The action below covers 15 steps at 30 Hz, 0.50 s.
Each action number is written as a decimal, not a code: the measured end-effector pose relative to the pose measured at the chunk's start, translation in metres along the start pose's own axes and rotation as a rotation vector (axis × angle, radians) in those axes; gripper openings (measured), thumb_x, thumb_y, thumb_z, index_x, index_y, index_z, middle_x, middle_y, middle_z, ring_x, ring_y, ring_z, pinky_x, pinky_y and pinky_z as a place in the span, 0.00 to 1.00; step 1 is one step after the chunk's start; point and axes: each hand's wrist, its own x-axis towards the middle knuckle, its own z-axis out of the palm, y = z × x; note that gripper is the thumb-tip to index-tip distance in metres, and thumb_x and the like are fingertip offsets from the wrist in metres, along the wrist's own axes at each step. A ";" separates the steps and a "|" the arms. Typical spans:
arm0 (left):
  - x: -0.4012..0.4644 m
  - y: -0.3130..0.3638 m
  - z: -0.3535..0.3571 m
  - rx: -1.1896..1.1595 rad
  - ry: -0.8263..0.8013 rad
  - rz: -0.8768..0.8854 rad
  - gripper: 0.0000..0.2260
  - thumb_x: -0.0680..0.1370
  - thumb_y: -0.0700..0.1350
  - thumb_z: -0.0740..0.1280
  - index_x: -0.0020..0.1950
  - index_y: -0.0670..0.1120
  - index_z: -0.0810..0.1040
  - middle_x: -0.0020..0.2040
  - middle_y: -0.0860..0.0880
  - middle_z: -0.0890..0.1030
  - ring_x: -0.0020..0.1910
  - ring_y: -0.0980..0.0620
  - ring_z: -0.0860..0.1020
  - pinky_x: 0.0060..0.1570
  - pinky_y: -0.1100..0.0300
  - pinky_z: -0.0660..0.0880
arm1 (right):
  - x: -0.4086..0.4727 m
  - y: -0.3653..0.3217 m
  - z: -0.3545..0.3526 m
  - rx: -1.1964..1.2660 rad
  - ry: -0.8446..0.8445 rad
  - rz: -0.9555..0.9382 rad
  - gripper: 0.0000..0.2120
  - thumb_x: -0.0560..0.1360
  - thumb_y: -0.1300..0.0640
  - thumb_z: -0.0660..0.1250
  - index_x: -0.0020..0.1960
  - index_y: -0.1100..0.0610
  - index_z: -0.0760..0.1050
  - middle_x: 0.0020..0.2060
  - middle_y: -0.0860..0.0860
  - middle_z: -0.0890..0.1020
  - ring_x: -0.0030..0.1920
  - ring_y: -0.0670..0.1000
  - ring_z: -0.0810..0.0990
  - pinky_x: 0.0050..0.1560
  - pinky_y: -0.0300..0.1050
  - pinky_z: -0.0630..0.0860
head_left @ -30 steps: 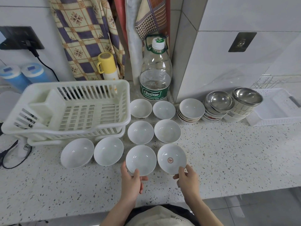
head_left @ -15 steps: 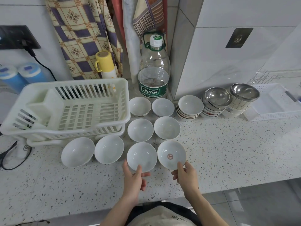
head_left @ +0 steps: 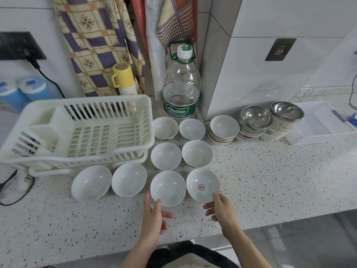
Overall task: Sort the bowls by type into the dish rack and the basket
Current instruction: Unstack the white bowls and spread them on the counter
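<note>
Several white bowls stand loose on the speckled counter. My left hand pinches the near rim of a plain white bowl, thumb on top and fingers under it. My right hand pinches the near rim of a shallower bowl with a red emblem in the same way. The white dish rack stands empty at the left. The white basket lies at the far right. Stacked white bowls and two stacks topped by steel bowls sit between them.
Two larger white bowls rest in front of the rack. A big water bottle and a yellow flask stand at the back. A black cable trails at the left. The counter edge runs just behind my hands.
Both hands stay on the near rims of the two front bowls. Only the view has shifted slightly.
</note>
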 end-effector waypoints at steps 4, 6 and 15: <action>-0.006 -0.001 -0.006 0.011 0.079 0.062 0.21 0.83 0.51 0.59 0.74 0.66 0.58 0.36 0.41 0.84 0.21 0.54 0.67 0.21 0.62 0.65 | -0.002 0.002 -0.007 -0.001 0.045 0.008 0.10 0.82 0.52 0.55 0.56 0.54 0.74 0.34 0.56 0.84 0.24 0.47 0.73 0.25 0.40 0.67; -0.009 0.001 -0.007 0.007 0.110 0.105 0.17 0.83 0.50 0.60 0.70 0.65 0.63 0.35 0.42 0.83 0.21 0.54 0.67 0.22 0.62 0.66 | -0.002 0.003 -0.015 0.000 0.095 0.001 0.09 0.82 0.52 0.56 0.57 0.52 0.72 0.36 0.56 0.84 0.23 0.47 0.72 0.24 0.40 0.67; 0.001 0.051 0.044 0.039 0.051 0.243 0.11 0.82 0.47 0.61 0.58 0.63 0.75 0.32 0.48 0.82 0.21 0.57 0.65 0.22 0.65 0.65 | 0.034 -0.025 -0.077 0.079 0.215 -0.040 0.14 0.82 0.57 0.57 0.65 0.58 0.73 0.39 0.58 0.83 0.27 0.50 0.68 0.29 0.44 0.67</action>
